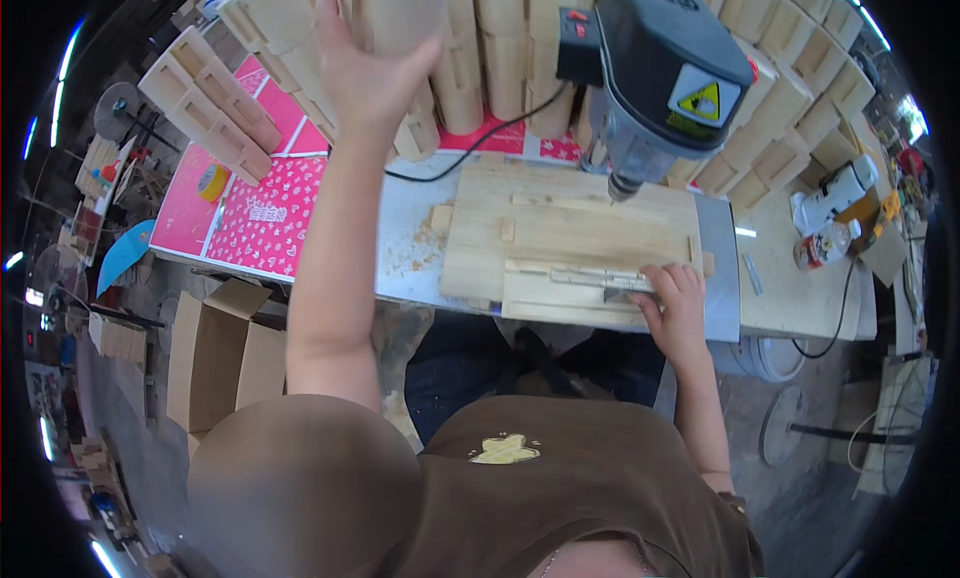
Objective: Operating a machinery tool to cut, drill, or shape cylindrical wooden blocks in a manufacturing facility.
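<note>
My left hand [370, 73] is raised at the far side, its thumb and fingers spread around a pale wooden piece [400, 13] at the top of the stacks. My right hand [672, 303] rests by the front right of a flat wooden board [590, 228], its fingers closed on the end of a slim metal tool [590, 278], perhaps a caliper. The tool lies along a narrow wooden strip [560, 303] at the board's front edge. Above the board's far part hangs the chuck of a bench drill [625, 183], apart from the wood.
Tall stacks of wooden pieces [500, 48] line the back. Left are yellow tape [212, 183] and an open cardboard box [215, 353]. Sawdust [410, 243] lies beside the board. A black cord [480, 143] crosses behind it. A plastic bottle [825, 246] stands right.
</note>
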Demonstrator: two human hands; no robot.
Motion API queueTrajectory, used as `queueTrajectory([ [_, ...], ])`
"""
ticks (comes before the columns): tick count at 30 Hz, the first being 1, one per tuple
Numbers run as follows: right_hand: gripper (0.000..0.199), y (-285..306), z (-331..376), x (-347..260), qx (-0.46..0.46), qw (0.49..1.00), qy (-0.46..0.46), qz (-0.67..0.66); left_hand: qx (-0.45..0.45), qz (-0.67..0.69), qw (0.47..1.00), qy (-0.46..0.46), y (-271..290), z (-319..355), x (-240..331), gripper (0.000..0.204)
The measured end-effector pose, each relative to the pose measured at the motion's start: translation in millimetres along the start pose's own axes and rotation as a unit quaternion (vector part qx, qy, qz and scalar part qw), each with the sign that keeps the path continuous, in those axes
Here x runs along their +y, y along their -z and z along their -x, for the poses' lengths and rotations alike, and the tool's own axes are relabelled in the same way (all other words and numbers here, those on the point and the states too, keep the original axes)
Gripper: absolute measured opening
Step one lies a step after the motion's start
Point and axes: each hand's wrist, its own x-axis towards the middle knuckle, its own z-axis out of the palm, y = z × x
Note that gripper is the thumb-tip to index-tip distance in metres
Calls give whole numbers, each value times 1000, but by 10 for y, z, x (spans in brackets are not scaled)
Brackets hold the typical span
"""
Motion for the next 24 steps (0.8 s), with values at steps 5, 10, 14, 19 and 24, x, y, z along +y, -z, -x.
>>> queueTrajectory([
  [5, 31, 5, -107, 172, -11, 999, 0, 43, -304, 29, 952, 37, 507, 925, 108, 81],
  [10, 32, -68, -241, 400, -23, 999, -21, 43, -530, -19, 847, 40, 592, 1351, 185, 74],
  [14, 32, -41, -256, 414, -39, 999, 23, -5, -588, -8, 808, 30, 462, 1502, 149, 75],
  [19, 31, -5, -229, 439, -37, 999, 38, -11, -656, 46, 750, 71, 284, 1411, 117, 77],
  [24, 30, 36, -236, 511, -78, 997, 6, -26, -616, 39, 786, -20, 191, 1540, 189, 74],
])
